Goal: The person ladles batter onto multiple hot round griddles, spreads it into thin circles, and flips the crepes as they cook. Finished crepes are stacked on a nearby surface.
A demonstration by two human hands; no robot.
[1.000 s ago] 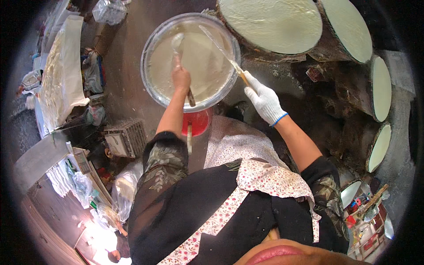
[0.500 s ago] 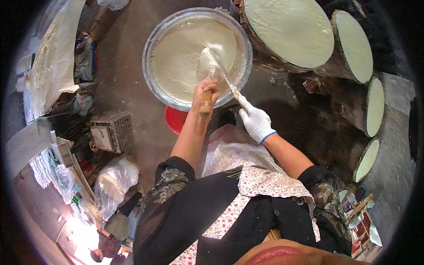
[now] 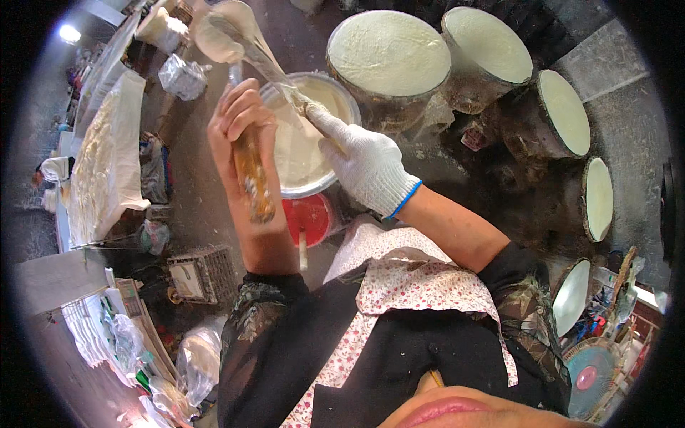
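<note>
My bare left hand [image 3: 242, 121] is closed round the wooden handle [image 3: 255, 178] of a ladle whose scoop, heaped with pale batter [image 3: 212, 39], is raised at the top of the view. My white-gloved right hand [image 3: 360, 160] grips a long batter-smeared blade [image 3: 267, 64] by its handle, its far end against the scoop. Below and behind both tools is a large round tub [image 3: 348, 96] of pale, thick batter, partly hidden by my hands. A red container [image 3: 300, 217] with a stick in it sits just nearer me.
Several dark drums with pale coated round tops [image 3: 389, 53] curve round the right. At left lie a cloth-covered board [image 3: 107, 160], plastic bags [image 3: 184, 75] and a wire crate [image 3: 200, 274]. A blue fan [image 3: 591, 374] stands at lower right.
Both hands have lifted the ladle and blade from over the tub up toward the upper left. The scoop now carries a mound of batter. The view has shifted, showing more drums.
</note>
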